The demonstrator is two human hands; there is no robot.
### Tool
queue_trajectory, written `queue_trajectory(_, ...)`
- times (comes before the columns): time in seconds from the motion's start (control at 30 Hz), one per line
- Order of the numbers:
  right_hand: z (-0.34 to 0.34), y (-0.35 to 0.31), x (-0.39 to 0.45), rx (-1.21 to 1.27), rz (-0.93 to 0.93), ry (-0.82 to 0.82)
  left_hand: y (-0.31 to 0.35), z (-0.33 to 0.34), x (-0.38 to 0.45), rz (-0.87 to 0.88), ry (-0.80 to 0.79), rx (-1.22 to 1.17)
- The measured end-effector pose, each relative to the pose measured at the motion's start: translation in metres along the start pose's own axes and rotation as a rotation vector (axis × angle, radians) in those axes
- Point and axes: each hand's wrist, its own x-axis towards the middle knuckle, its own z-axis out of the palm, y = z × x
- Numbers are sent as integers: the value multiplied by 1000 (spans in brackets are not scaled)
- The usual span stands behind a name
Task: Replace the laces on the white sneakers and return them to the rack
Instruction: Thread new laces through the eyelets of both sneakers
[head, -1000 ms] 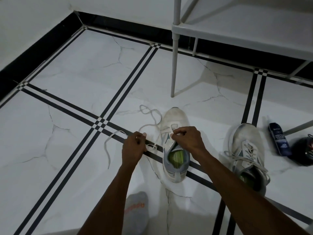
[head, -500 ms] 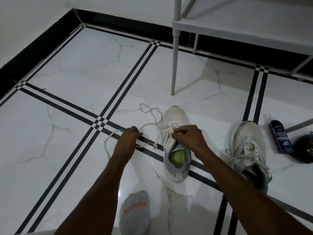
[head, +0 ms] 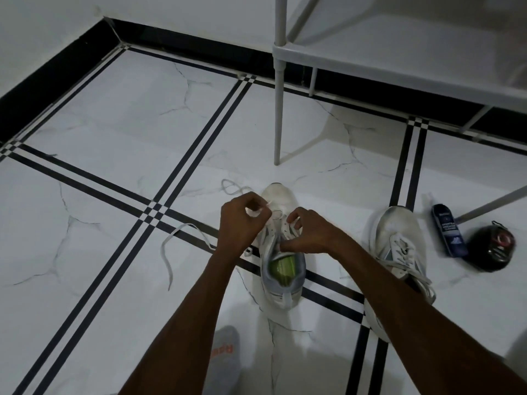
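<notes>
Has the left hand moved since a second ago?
Yes. The left hand has come in from left of the sneaker to its lace area, pinching the lace.

This looks like a room in a home, seen at floor level near a corner. The glossy white marble-look tiled floor carries thin black inlay stripes and meets plain white walls along a black skirting band. A white tubular-frame shoe rack stands against the wall, with worn white sneakers, a dark blue cleaner bottle and a round black tin lying beside it.
</notes>
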Motion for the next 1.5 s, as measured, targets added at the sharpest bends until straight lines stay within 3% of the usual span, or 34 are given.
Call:
queue_trajectory(0.13, 18, 3, -1, -66, -124, 258, 3, 12, -1, -2, -70, 49)
queue_trajectory(0.3, 21, 7, 5, 50, -146, 399, 0, 24, -16, -91, -62, 137)
queue_trajectory(0.67, 11, 18, 6, 603, 50, 193, 4, 33, -18, -115, -2, 120)
queue_trajectory(1.5, 11, 23, 17, 541, 1, 136, -3, 35, -9, -36, 15, 292)
